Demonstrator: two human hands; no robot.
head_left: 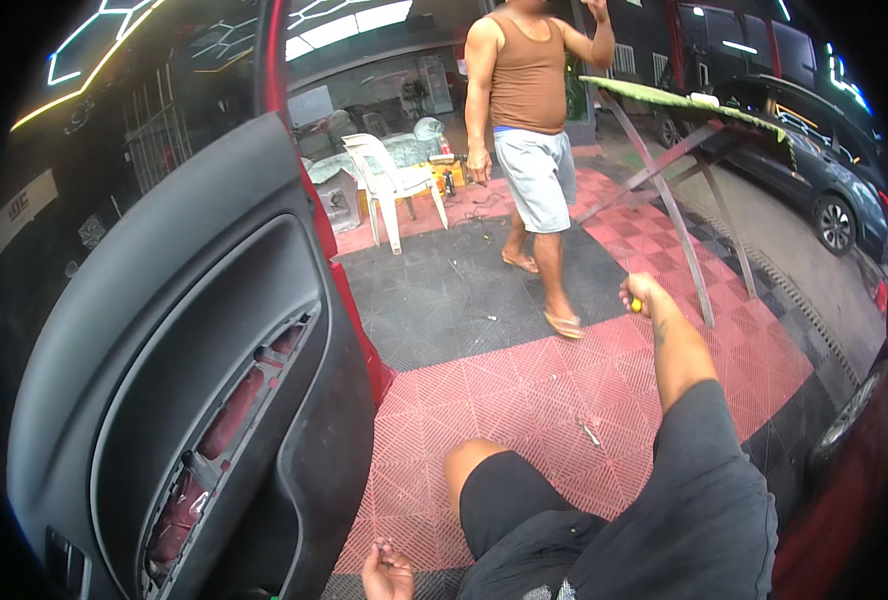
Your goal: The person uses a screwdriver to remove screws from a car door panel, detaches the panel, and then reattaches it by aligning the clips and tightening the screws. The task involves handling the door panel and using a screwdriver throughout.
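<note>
Right hand [641,296] grips yellow tool [636,304]; left hand [388,573] pinches small screws [388,556].

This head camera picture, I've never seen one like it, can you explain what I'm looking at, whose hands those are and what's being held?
The picture comes from a wide fisheye camera worn on a person's head, looking down, so straight edges bend near the rim. The right hand, arm stretched forward, grips a thin tool with a yellow handle. The left hand, low near the bottom edge, pinches something small that I cannot make out. The person's knee in dark shorts shows between them. On the left stands an open car door with part of its inner trim off, showing red metal. The floor is red and dark grid tiles, with a small metal piece lying on it. Beyond, another person stands near a white plastic chair.
</note>
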